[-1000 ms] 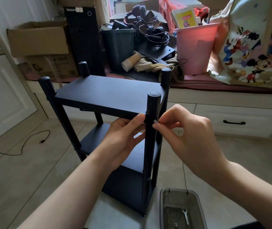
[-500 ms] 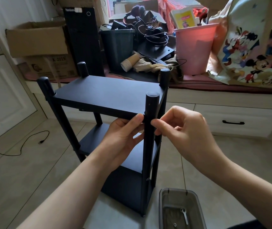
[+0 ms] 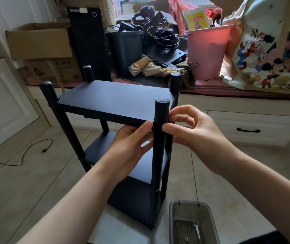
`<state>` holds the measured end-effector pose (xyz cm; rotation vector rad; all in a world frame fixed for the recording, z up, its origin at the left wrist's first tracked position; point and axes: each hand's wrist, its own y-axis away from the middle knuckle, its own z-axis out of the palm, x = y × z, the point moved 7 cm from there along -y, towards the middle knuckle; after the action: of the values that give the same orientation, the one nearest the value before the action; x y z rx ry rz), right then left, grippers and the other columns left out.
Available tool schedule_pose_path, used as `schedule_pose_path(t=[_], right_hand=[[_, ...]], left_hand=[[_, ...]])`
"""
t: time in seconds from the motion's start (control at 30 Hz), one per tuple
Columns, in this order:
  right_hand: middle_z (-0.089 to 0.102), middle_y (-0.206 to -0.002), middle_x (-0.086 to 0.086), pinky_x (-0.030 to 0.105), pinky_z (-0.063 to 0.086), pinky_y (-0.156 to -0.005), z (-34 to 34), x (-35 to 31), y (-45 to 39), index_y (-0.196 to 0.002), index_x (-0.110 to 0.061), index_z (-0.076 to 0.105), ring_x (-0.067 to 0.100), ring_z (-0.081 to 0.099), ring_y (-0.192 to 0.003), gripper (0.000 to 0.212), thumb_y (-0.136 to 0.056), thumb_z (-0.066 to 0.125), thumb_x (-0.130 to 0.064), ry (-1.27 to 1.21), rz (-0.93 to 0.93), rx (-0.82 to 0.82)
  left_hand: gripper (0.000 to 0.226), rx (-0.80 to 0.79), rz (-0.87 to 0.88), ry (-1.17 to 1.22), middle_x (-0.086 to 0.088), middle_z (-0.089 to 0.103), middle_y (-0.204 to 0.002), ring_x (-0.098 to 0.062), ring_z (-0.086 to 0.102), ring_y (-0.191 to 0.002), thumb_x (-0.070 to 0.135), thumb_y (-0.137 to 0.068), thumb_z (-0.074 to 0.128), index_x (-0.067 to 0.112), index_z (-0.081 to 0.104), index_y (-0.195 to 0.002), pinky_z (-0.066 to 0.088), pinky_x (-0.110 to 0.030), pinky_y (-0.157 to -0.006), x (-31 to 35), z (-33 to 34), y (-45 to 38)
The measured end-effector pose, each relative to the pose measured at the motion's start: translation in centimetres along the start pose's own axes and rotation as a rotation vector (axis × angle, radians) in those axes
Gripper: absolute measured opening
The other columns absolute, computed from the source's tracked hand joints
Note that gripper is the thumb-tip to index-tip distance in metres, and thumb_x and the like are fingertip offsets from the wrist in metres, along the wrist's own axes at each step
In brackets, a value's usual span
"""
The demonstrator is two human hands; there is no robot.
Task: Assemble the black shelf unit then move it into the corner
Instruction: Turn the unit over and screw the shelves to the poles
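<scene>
Black shelf unit (image 3: 116,101) is standing upright on the tiled floor (image 3: 17,191), three boards between four round posts, right in front of the window bench (image 3: 246,106). Left hand (image 3: 131,145) is gripping the front edge of the top board just left of the near right post (image 3: 161,120), thumb pressing on the edge, fingers curling underneath. Right hand (image 3: 193,131) is pinching at that same post where the top board meets it, thumb on the post's front and index fingertip on its right side; whatever small part may be between them is too small to make out, so reading it as grasping the post. A grey plastic tray (image 3: 174,217) is sitting on the floor just right of the shelf's base, holding a small metal key and a nut or washer. Bench is carrying a cardboard box (image 3: 38,41), a black PC tower (image 3: 89,43), a black bin (image 3: 124,48), a stack of paper cups (image 3: 138,66), tangled headphones, a pink bucket (image 3: 209,50) and a cartoon-print bag (image 3: 272,44). A black cable (image 3: 26,154) is lying on the floor well left of the shelf.
</scene>
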<state>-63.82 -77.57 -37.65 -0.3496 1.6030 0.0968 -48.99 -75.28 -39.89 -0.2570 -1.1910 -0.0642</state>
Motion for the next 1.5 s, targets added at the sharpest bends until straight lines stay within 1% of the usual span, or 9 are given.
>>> schedule_pose_path(t=[0.17,0.37,0.43,0.57,0.67,0.8,0.9,1.2,1.5], right_hand=[[0.065,-0.110,-0.002,0.025,0.057,-0.079,-0.1,-0.8,-0.4,-0.104,-0.035,0.058,0.011,0.067,-0.093,0.054,-0.059,0.082,-0.053,0.254,-0.187,0.111],[0.073,-0.113,0.005,0.041,0.051,-0.096,1.6,2.4,-0.6,-0.141,-0.023,0.041,0.021,0.071,-0.103,0.093,-0.061,0.089,-0.030,-0.256,0.253,-0.132],[0.073,-0.114,0.008,0.041,0.050,-0.100,1.7,1.7,-0.8,-0.142,-0.018,0.040,0.025,0.070,-0.105,0.085,-0.067,0.080,-0.015,-0.379,0.237,-0.155],[0.073,-0.114,0.008,0.035,0.054,-0.088,1.5,1.7,-1.1,-0.147,-0.017,0.033,0.022,0.072,-0.098,0.098,-0.063,0.082,-0.009,-0.415,0.248,-0.130],[0.073,-0.114,0.005,0.032,0.054,-0.086,1.7,1.7,-1.1,-0.136,-0.014,0.051,0.020,0.072,-0.097,0.078,-0.064,0.082,-0.012,-0.410,0.255,-0.184],[0.074,-0.107,0.004,0.026,0.055,-0.082,1.9,1.4,-1.0,-0.101,-0.020,0.076,0.015,0.071,-0.091,0.029,-0.073,0.077,-0.014,-0.390,0.217,-0.262],[0.073,-0.109,0.003,0.030,0.050,-0.088,1.9,1.6,-0.9,-0.106,-0.020,0.075,0.013,0.069,-0.088,0.033,-0.073,0.077,-0.017,-0.345,0.225,-0.261],[0.068,-0.109,0.008,0.034,0.051,-0.082,1.8,2.0,-1.0,-0.109,-0.011,0.068,0.023,0.067,-0.082,0.033,-0.079,0.067,-0.025,-0.747,0.447,-0.312],[0.071,-0.112,0.008,0.034,0.055,-0.085,1.2,2.1,-0.8,-0.113,-0.011,0.068,0.023,0.070,-0.091,0.037,-0.078,0.064,-0.021,-0.674,0.393,-0.289]], left_hand=[[0.022,0.039,0.022,-0.005,-0.003,0.075,-0.114,-0.019,0.068,-0.115,0.034,-0.090,0.061,0.027,0.082,-0.092,0.056,-0.027,-0.089,0.2,-0.5,0.2],[0.016,0.107,-0.025,-0.132,-0.004,0.078,-0.101,-0.017,0.073,-0.102,0.034,-0.079,0.069,0.025,0.082,-0.083,0.057,-0.025,-0.083,1.0,-0.6,1.0],[0.022,0.227,0.031,-0.394,0.002,0.079,-0.091,-0.011,0.075,-0.091,0.041,-0.074,0.074,0.021,0.081,-0.081,0.056,-0.025,-0.080,2.0,-1.5,1.9],[0.029,0.557,0.628,-1.285,0.016,0.068,-0.071,-0.011,0.068,-0.071,0.045,-0.085,0.075,0.017,0.075,-0.075,0.054,-0.031,-0.070,6.6,-0.2,5.1],[0.033,0.533,0.771,-1.239,0.018,0.057,-0.089,-0.017,0.059,-0.096,0.043,-0.081,0.079,0.012,0.073,-0.092,0.048,-0.025,-0.085,7.4,0.8,5.2],[0.064,0.398,0.635,-1.366,-0.001,0.064,-0.120,-0.025,0.047,-0.130,0.058,-0.079,0.070,0.009,0.068,-0.121,0.037,-0.038,-0.113,6.3,1.5,2.9],[0.062,0.316,0.608,-1.384,0.002,0.065,-0.127,-0.024,0.041,-0.141,0.060,-0.082,0.063,0.014,0.068,-0.124,0.022,-0.051,-0.122,5.5,2.0,1.8],[0.052,0.276,0.566,-1.318,0.029,0.046,-0.130,-0.003,0.022,-0.147,0.068,-0.081,0.054,0.044,0.054,-0.127,-0.009,-0.041,-0.122,5.3,1.1,0.7],[0.038,0.273,0.612,-1.312,0.032,0.047,-0.126,-0.003,0.036,-0.133,0.063,-0.088,0.050,0.047,0.056,-0.121,0.000,-0.045,-0.122,5.1,1.5,1.1]])
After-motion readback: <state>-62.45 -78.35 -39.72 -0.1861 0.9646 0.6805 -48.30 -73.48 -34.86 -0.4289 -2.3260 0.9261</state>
